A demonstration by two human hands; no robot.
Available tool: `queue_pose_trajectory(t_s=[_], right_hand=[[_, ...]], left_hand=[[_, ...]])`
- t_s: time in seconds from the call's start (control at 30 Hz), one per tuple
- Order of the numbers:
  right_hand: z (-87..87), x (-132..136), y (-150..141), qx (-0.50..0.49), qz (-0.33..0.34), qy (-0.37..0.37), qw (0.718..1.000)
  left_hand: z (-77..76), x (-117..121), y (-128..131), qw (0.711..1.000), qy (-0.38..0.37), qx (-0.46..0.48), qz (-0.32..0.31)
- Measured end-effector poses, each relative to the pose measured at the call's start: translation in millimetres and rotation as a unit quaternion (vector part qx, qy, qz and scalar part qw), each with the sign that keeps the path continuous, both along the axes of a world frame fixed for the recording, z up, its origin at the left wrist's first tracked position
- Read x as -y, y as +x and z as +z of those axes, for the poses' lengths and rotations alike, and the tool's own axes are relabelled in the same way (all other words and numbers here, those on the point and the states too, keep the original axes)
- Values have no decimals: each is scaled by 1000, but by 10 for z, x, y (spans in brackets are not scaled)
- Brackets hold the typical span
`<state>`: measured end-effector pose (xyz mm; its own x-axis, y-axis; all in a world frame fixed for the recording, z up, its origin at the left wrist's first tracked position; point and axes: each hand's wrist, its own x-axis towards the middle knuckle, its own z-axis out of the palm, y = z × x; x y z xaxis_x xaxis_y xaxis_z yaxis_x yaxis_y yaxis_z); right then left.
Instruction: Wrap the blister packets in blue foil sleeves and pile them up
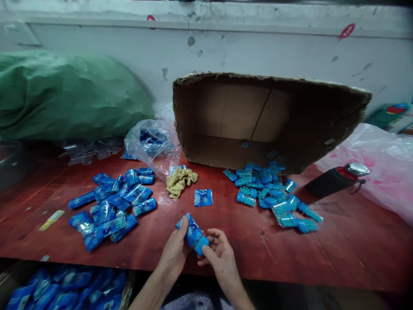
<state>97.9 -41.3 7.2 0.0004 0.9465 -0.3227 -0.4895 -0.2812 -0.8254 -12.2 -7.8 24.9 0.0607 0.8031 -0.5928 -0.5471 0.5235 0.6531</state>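
Note:
A blue printed pouch with a small bottle (pixel 194 234) is held over the front of the red table. My left hand (pixel 177 245) is closed on its upper end, thumb on top. At the lower end, my right hand (pixel 219 254) grips the light blue end between thumb and fingers, some of which are hidden. Just beyond lies a flat blue packet (pixel 203 197). On the left is a heap of blue printed packs (pixel 109 206). To the right, several clear bottles of turquoise pellets (pixel 258 183) spill from the cardboard box.
The tipped cardboard box (pixel 322 125) opens toward me. Behind the flat packet are a yellow crumpled glove or cloth (pixel 180 181) and a clear bag (pixel 135 140). A dark flask (pixel 329 181) lies tilted at right. A green sack (pixel 71 94) fills the back left. Blue packs (pixel 67 288) fill a box below.

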Motion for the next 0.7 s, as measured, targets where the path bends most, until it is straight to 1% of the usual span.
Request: queue_pose_trajectory(t_s=[0.07, 0.13, 0.2, 0.3, 0.47, 0.53, 0.7], right_hand=[[8, 3, 2, 7, -3, -2, 1000], [5, -3, 13, 8, -7, -7, 1000], [-3, -13, 24, 5, -11, -12, 1000], [-17, -22, 38, -6, -4, -13, 1000], [-32, -21, 79, -21, 22, 34, 999], [-26, -17, 102, -6, 30, 55, 998], [16, -36, 145, 52, 11, 89, 995]], left_hand=[[34, 9, 5, 1000, 8, -10, 9], [72, 26, 25, 1000, 24, -3, 0], [91, 53, 48, 999, 33, 13, -21], [77, 97, 68, 997, 28, 44, -59], [51, 104, 26, 989, 13, 114, -97], [51, 87, -3, 986, 5, 134, -97], [15, 95, -16, 977, 5, 195, -82]])
